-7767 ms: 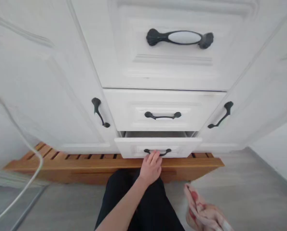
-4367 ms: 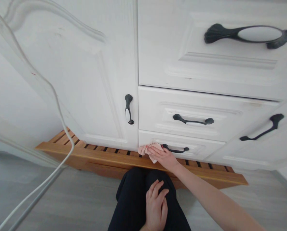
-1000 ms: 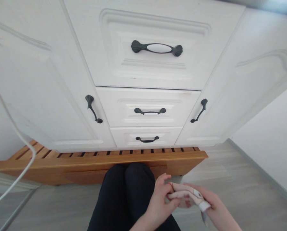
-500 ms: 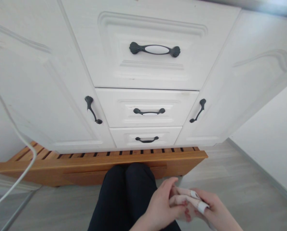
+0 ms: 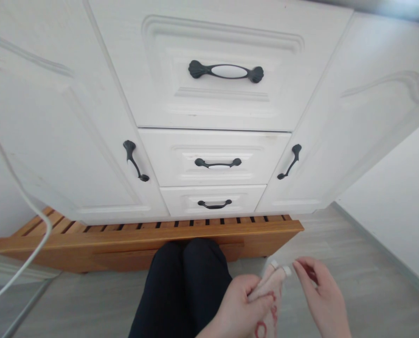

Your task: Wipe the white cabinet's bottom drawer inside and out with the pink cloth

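While we're crouching at the cabinet (image 5: 230, 108), here's how it's looking:

What's changing: half a second back both our hands were bunched around the cloth (image 5: 270, 300); now the right one is letting go and the left is keeping it. All three drawers are sitting flush, though the bottom one was pulled out a few seconds ago.

What that means: we're guessing the refolding is done and the cloth is moving over to one hand, but that's only our read.

Left hand (image 5: 242, 307): it's closing around the cloth, thumb and fingers pinching the folded top edge, so it's doing the holding.

Right hand (image 5: 318, 295): it's hanging just beside the cloth, fingers loosely curled and partly spread, holding nothing. Fingertips are near the white tag end, and we're not seeing contact.

Cloth: it's pale pink with red marks, drooping from the left hand and running off the bottom edge, low in view, right of our knees (image 5: 191, 281).

Around us: the bottom drawer's handle (image 5: 214, 204) is sitting straight ahead, well apart from both hands. A wooden rack (image 5: 125, 239) is running along the cabinet's foot, a white cable (image 5: 29, 253) is looping down on the left, and grey floor (image 5: 353, 263) is showing under the hands.
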Available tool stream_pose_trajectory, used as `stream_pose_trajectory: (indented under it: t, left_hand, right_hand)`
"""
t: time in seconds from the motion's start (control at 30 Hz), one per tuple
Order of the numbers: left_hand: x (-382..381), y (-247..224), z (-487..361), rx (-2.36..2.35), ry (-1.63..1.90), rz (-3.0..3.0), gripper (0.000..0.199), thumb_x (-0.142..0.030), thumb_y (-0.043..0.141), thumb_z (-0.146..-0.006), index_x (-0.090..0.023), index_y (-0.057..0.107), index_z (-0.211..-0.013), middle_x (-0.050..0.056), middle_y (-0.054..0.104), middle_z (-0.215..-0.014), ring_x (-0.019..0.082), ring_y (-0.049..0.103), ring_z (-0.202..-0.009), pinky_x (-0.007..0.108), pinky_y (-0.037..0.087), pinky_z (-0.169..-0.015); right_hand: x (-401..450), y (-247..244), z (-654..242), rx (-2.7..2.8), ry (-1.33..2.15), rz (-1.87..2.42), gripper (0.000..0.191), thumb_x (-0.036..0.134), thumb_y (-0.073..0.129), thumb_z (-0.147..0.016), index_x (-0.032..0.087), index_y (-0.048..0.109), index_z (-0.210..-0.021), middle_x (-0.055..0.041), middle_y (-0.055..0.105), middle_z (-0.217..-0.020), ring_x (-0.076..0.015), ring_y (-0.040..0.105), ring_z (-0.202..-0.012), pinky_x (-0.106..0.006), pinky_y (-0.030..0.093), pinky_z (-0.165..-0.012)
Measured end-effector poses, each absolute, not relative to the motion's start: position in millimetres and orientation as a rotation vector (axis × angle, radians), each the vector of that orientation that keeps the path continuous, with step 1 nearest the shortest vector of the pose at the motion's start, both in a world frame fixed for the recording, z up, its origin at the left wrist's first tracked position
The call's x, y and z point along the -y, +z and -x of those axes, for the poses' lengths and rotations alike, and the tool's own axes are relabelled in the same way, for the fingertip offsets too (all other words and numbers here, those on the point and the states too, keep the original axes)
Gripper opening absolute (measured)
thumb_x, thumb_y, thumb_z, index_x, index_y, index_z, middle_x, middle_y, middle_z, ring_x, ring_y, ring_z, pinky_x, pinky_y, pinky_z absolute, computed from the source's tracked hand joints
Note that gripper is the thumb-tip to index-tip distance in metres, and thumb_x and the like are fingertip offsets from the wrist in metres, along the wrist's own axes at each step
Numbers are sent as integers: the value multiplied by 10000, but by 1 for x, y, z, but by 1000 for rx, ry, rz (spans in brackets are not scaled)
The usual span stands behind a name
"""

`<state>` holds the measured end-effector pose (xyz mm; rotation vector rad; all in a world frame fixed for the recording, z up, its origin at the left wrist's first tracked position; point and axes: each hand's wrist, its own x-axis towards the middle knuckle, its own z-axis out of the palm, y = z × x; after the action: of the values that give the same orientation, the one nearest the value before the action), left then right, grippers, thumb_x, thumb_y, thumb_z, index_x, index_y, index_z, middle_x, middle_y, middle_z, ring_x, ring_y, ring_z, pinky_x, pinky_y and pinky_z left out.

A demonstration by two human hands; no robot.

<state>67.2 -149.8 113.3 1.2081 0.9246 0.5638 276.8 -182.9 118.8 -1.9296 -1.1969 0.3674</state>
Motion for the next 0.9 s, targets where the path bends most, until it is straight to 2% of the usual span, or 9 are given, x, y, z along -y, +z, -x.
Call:
stream_pose_trajectory:
  t: [0.07, 0.13, 0.2, 0.27, 0.33, 0.47, 0.67, 0.8, 0.9]
  left_hand:
    - [148, 109, -69, -1020, 644, -1200, 210, -377, 596, -703, -199, 511, -630, -37, 461, -641, 120, 426, -638, 248, 301, -588]
    - [146, 107, -70, -1074, 703, -1186, 219, -396, 582, -725, -201, 518, -647, -29, 472, -657, 129, 442, -655, 250, 322, -605]
    - [146, 110, -70, -1067, 711, -1198, 221, -399, 575, -741, -198, 531, -660, -25, 475, -667, 133, 445, -664, 252, 328, -611]
    - [146, 116, -69, -1007, 695, -1216, 203, -379, 579, -743, -191, 552, -671, -24, 482, -671, 133, 441, -662, 259, 332, -618]
    - [147, 122, -67, -955, 689, -1217, 188, -361, 583, -739, -188, 553, -669, -29, 474, -662, 130, 425, -651, 267, 328, -621]
    - [146, 129, -63, -950, 709, -1251, 169, -335, 581, -731, -194, 530, -654, -36, 463, -657, 131, 425, -657, 272, 321, -628]
    - [144, 131, -60, -999, 782, -1403, 114, -302, 584, -776, -197, 589, -732, -5, 564, -785, 170, 530, -778, 295, 376, -742]
    - [141, 127, -55, -1079, 743, -1499, 180, -329, 647, -796, -205, 581, -683, -21, 515, -741, 162, 515, -742, 298, 366, -704]
    - [138, 126, -50, -1096, 840, -1530, 78, -286, 654, -811, -226, 657, -862, -6, 579, -867, 173, 560, -833, 307, 420, -763]
  right_hand:
    - [189, 117, -267, 1245, 415, 1899, 361, 595, 560, -869, 261, 613, -742, -50, 663, -769, -220, 625, -750, -312, 531, -733]
    - [193, 111, -256, 1352, 534, 1816, 352, 586, 586, -869, 255, 649, -766, -58, 683, -795, -222, 644, -769, -301, 548, -715]
    - [196, 100, -246, 1435, 642, 1687, 391, 580, 666, -818, 243, 714, -1012, -98, 732, -1053, -270, 680, -990, -346, 571, -852]
    - [198, 87, -239, 1438, 759, 1584, 608, 563, 719, -780, 232, 643, -1285, -133, 662, -1325, -315, 620, -1218, -416, 531, -1007]
    - [199, 78, -235, 1403, 911, 1521, 660, 542, 711, -794, 227, 599, -1363, -147, 612, -1408, -330, 587, -1281, -443, 503, -1057]
    - [198, 77, -232, 1351, 1113, 1476, 619, 500, 724, -773, 236, 641, -1326, -138, 634, -1386, -344, 603, -1262, -441, 510, -1046]
    - [193, 97, -224, 1209, 1189, 1512, 557, 489, 729, -750, 252, 687, -1252, -103, 704, -1282, -331, 656, -1165, -421, 532, -998]
    - [192, 109, -221, 1206, 1208, 1577, 441, 501, 703, -782, 247, 722, -1141, -77, 756, -1138, -299, 688, -1060, -375, 551, -921]
    - [189, 111, -224, 1209, 1149, 1638, 458, 555, 681, -789, 229, 713, -1110, -77, 762, -1082, -290, 692, -1020, -366, 550, -897]
